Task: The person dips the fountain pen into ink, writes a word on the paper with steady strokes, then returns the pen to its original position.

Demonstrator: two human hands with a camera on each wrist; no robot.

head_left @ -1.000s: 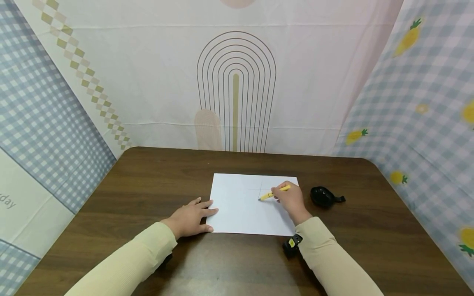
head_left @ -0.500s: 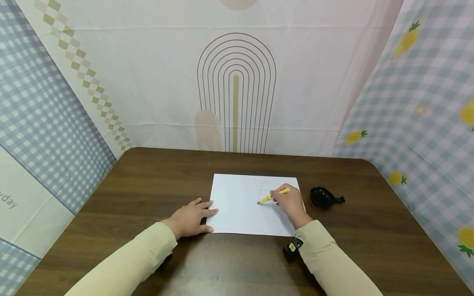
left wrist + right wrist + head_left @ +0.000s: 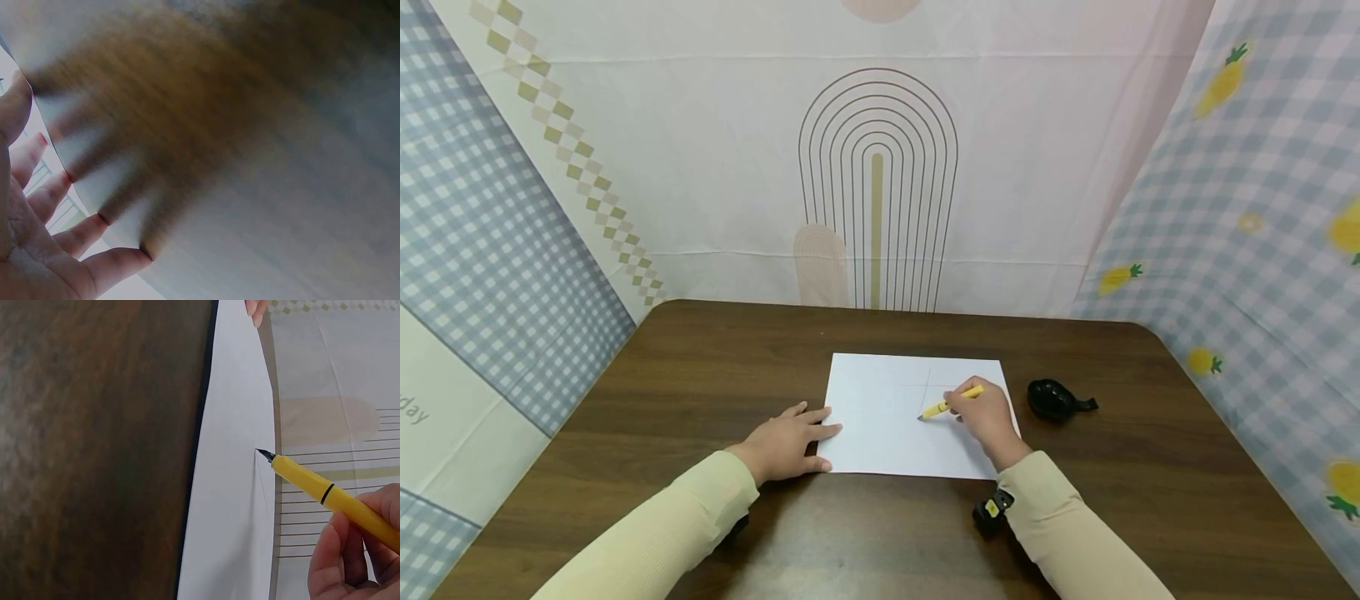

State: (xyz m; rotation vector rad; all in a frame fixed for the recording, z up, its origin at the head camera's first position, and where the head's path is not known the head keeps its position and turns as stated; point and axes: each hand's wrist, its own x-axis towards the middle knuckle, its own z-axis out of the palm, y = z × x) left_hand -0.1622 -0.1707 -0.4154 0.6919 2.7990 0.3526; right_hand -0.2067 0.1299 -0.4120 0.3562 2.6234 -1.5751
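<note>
My right hand [image 3: 988,414] pinches a yellow fountain pen [image 3: 951,403] between thumb and fingers. In the right wrist view the pen's dark nib [image 3: 265,454] meets the sheet of white paper [image 3: 231,425]. A thin horizontal line and a longer, slightly slanted one cross in the upper right part of the paper [image 3: 872,433]; the nib stands at the lower end of the slanted one. My left hand [image 3: 786,443] lies flat with fingers spread, its fingertips resting on the paper's left edge. In the left wrist view its fingers [image 3: 81,236] are straight.
The brown wooden table [image 3: 722,350] bears the paper. Right of the paper lies a small black rounded object [image 3: 1052,400] with a short tail. A black wrist camera [image 3: 992,512] sits under my right cuff. Patterned cloths [image 3: 722,167] hang behind and at both sides.
My right hand has drawn the fountain pen toward me and slightly left, and the slanted line has grown longer behind the nib. My left hand has stayed in place.
</note>
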